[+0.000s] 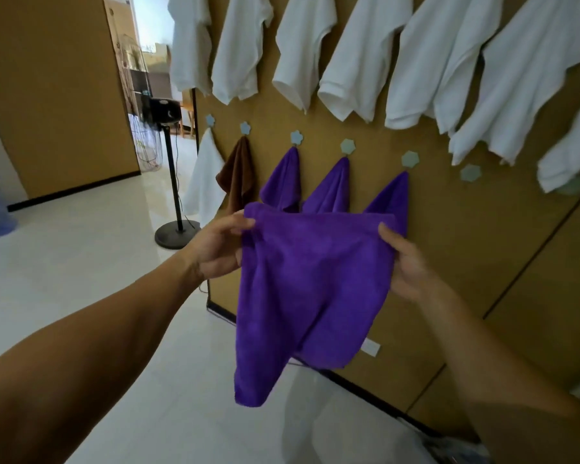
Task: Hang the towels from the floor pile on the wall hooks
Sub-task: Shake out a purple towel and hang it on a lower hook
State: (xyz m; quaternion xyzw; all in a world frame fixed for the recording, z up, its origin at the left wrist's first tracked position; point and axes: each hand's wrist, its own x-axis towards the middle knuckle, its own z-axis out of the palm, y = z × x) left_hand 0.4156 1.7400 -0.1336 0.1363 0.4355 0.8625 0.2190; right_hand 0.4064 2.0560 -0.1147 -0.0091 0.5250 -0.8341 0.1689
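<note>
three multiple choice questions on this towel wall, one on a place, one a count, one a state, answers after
1. Where is the bare flower hook?
A. at the row's far left end
B. just right of the last hung purple towel
C. between two hung purple towels

2. How many purple towels hang on hooks?
A. two
B. three
C. five

3. How is the loose purple towel held?
A. by one hand only
B. draped over a forearm
C. by both hands at its top edge

Answers:
1 B: the bare flower hook sits past the last hung purple towel, with nothing on it.
2 B: the first hung purple towel, the middle hung purple towel and the last one hang side by side.
3 C: the left hand and right hand each pinch a top corner.
</note>
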